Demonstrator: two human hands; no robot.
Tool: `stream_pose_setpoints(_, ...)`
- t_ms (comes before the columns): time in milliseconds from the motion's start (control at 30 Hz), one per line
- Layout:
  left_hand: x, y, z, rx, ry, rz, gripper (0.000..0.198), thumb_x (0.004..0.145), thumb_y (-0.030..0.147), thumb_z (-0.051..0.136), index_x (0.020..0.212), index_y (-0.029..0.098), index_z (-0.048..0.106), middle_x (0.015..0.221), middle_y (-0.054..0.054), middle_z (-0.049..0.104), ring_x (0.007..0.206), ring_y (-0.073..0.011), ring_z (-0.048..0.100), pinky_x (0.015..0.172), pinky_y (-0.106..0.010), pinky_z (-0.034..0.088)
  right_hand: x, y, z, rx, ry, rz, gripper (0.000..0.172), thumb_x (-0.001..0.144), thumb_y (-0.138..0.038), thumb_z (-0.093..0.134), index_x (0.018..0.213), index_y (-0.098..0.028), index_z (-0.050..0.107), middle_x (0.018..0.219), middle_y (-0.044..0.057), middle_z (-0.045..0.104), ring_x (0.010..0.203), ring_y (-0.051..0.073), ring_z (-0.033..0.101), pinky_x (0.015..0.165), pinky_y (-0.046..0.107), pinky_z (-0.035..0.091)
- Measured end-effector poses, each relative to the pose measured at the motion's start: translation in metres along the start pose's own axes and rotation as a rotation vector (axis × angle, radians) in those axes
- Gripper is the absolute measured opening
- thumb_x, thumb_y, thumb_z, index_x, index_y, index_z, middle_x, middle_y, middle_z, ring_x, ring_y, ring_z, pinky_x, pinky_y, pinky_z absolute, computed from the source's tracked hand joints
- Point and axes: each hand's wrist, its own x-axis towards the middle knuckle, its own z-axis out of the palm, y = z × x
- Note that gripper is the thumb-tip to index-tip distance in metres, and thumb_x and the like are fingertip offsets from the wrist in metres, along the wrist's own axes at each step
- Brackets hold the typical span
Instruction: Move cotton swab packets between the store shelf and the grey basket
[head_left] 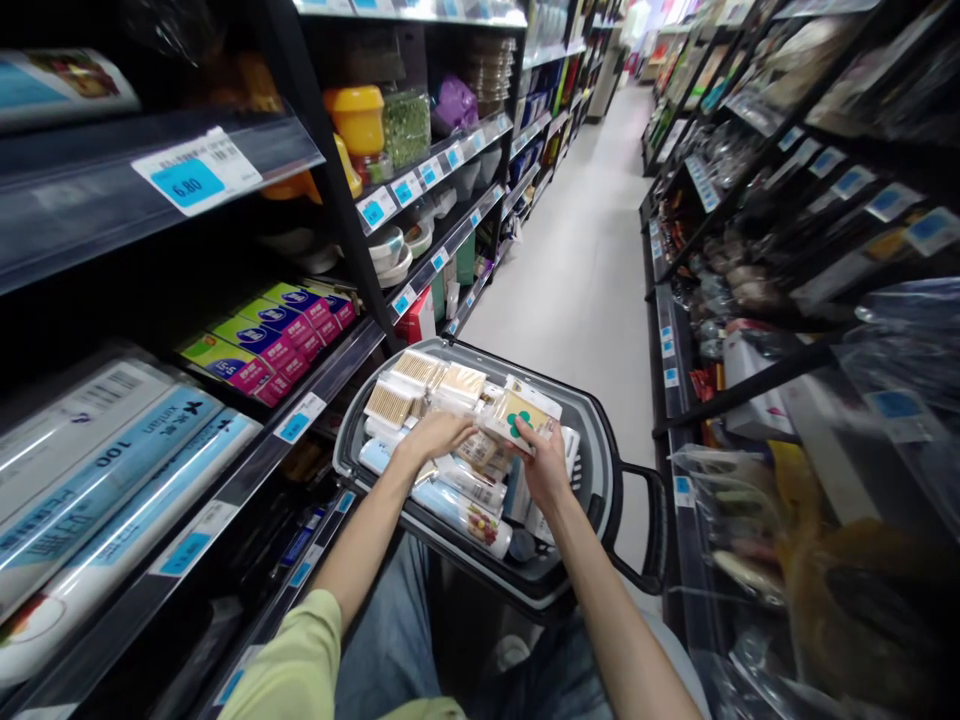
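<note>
A grey shopping basket [600,415] with a black rim is in front of my legs, full of packaged goods. My right hand [546,462] is closed on a small pack [525,408] with a green clover print, its thumb on the front. My left hand [441,436] lies over the goods left of that pack, fingers stretched to the right; what its fingertips touch is partly hidden. Bundles of wooden sticks, perhaps toothpicks or cotton swabs [394,402], fill the basket's far left corner. Nearer to me lie wrapped rolls [472,518] in blue and white film.
A black basket handle [651,525] sticks out at the right. Shelves with boxed rolls [112,480], pink and green boxes [274,335] and yellow containers [356,120] stand close on the left. Bagged goods [750,560] crowd the right shelf. The aisle floor [577,240] runs ahead.
</note>
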Motion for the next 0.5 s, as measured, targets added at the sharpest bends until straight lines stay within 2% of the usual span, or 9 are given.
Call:
stream_pose_setpoints(67,-0.001,0.003,-0.002,-0.069,0.059,0.013,0.033,0.099,0.043,0.048,0.078,0.023,0.063,0.067,-0.005,0.062,0.069,-0.0222,0.060,0.073,-0.030,0.039,-0.002,-0.001,0.002,-0.003,0.006,-0.012,0.059,0.061,-0.033,0.092,0.111,-0.027,0.062,0.108,-0.001,0.072,0.088,0.017,0.069,0.056,0.019,0.058)
stream_pose_setpoints(133,-0.002,0.008,-0.004,-0.219,0.179,0.027,0.040,0.099,0.048,0.046,0.073,0.022,0.060,0.064,-0.003,0.058,0.065,-0.0194,0.056,0.069,-0.029,0.036,-0.002,-0.002,0.003,-0.017,0.008,-0.030,0.057,0.062,-0.034,0.090,0.110,-0.026,0.061,0.107,-0.001,0.072,0.088,0.017,0.069,0.056,0.020,0.058)
stream_pose_setpoints(200,-0.002,0.013,-0.007,-0.478,0.324,0.019,0.050,0.099,0.058,0.043,0.066,0.021,0.053,0.057,0.000,0.051,0.056,-0.0154,0.047,0.062,-0.028,0.033,-0.002,0.000,0.002,-0.041,0.022,-0.054,0.055,0.063,-0.036,0.090,0.109,-0.026,0.060,0.106,-0.001,0.072,0.088,0.018,0.069,0.057,0.021,0.059)
stream_pose_setpoints(267,-0.002,0.016,-0.010,-0.786,0.440,-0.029,0.057,0.097,0.067,0.039,0.064,0.022,0.048,0.047,0.004,0.035,0.046,-0.0123,0.034,0.056,-0.028,0.031,0.000,0.003,0.000,-0.071,0.039,-0.076,0.053,0.063,-0.038,0.090,0.105,-0.025,0.059,0.103,-0.001,0.072,0.087,0.018,0.070,0.059,0.023,0.060)
stream_pose_setpoints(333,-0.002,0.016,-0.012,-1.005,0.503,-0.102,0.055,0.098,0.067,0.037,0.070,0.022,0.052,0.044,0.007,0.024,0.043,-0.0112,0.026,0.054,-0.028,0.033,0.001,0.008,-0.002,-0.101,0.027,-0.090,0.052,0.064,-0.041,0.090,0.102,-0.025,0.059,0.101,-0.001,0.072,0.087,0.019,0.070,0.062,0.027,0.062)
stream_pose_setpoints(400,-0.003,0.014,-0.013,-1.074,0.513,-0.147,0.046,0.099,0.061,0.042,0.082,0.022,0.059,0.047,0.007,0.030,0.045,-0.0113,0.033,0.059,-0.029,0.039,0.002,0.015,-0.003,-0.130,-0.018,-0.084,0.051,0.064,-0.044,0.089,0.100,-0.025,0.058,0.102,0.000,0.072,0.088,0.020,0.071,0.065,0.031,0.064)
stream_pose_setpoints(500,-0.008,0.013,-0.014,-1.066,0.492,-0.165,0.037,0.099,0.054,0.051,0.103,0.019,0.064,0.068,0.002,0.055,0.062,-0.0123,0.052,0.071,-0.031,0.049,-0.001,0.028,0.001,-0.171,-0.118,-0.021,0.052,0.065,-0.046,0.089,0.102,-0.025,0.060,0.106,0.001,0.072,0.091,0.022,0.071,0.067,0.034,0.065)
